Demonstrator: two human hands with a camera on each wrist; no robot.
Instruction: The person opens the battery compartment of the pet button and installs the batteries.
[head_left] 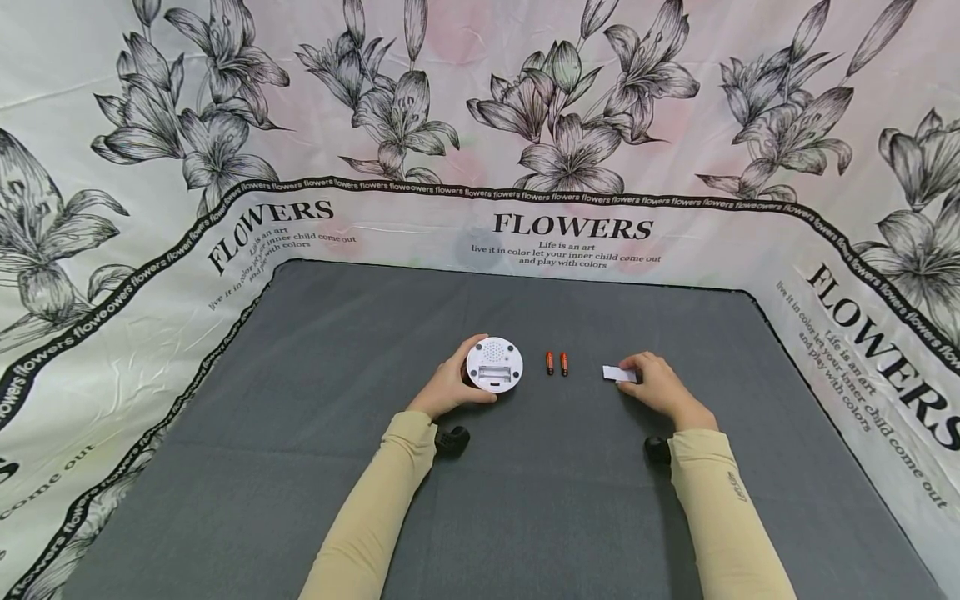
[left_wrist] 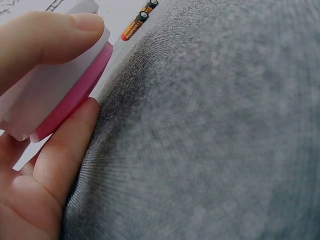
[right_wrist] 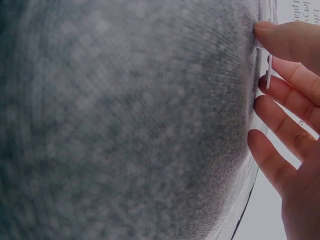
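Note:
My left hand [head_left: 451, 385] grips a round white device [head_left: 495, 354] by its rim, thumb at the near side. Its underside faces up, with small dark feet, a patch of speaker holes and an uncovered rectangular battery compartment [head_left: 495, 374]. Seen from the left wrist, the device body [left_wrist: 55, 85] is white with a pink band [left_wrist: 77, 95]. My right hand [head_left: 662, 387] pinches a small flat white piece, apparently a battery cover [head_left: 617, 373], just at the cloth. Two orange-and-black batteries, a left one [head_left: 550, 362] and a right one [head_left: 564, 364], lie side by side between the hands.
A dark grey cloth [head_left: 525, 500] covers the work surface. White fabric printed with flowers and lettering [head_left: 573, 225] rises behind it and along both sides. Black wrist-worn gear [head_left: 452, 442] sits under each sleeve cuff.

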